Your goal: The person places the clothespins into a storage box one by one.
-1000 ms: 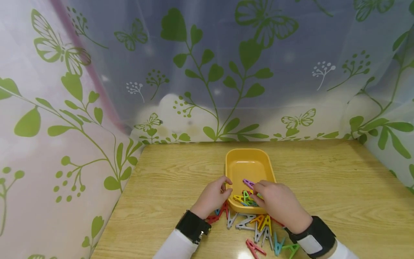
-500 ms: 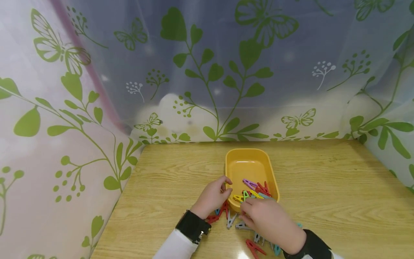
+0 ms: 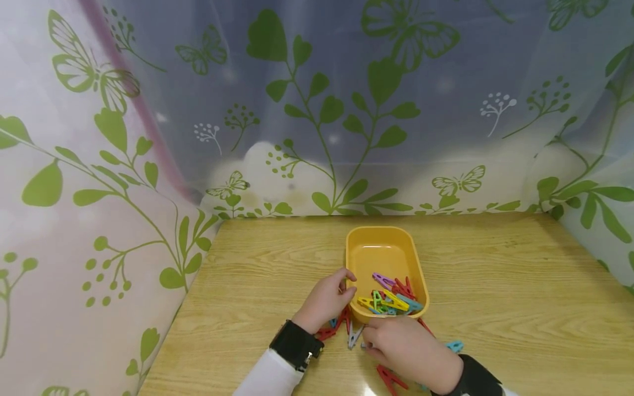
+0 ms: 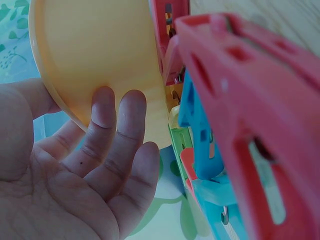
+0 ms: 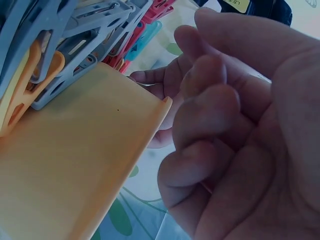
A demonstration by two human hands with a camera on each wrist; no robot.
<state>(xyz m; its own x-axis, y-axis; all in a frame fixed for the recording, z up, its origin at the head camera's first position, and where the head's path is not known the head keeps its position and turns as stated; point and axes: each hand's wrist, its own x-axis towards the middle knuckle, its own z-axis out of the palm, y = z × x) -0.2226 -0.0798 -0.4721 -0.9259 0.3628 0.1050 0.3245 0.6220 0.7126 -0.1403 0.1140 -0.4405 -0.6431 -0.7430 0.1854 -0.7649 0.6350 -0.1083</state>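
Note:
My left hand holds the near left side of a yellow plastic bin. In the left wrist view, several fingers lie against its outer wall, with the thumb at the rim. Clothespins lie in the bin's near end, among them a purple clothespin and a yellow clothespin. My right hand is low over the table just in front of the bin, fingers bent, beside grey clothespins. No clothespin shows between its thumb and fingers. The hand hides part of the pile in the head view.
On the table, a red clothespin lies nearest me and a teal clothespin sits beyond my right wrist. Red and blue ones lie by my left wrist. A leaf-patterned curtain stands behind the table and along its sides.
My right hand has drawn back from inside the bin to the pile before it. A red clothespin and a teal one now show where it was. The left hand stays put.

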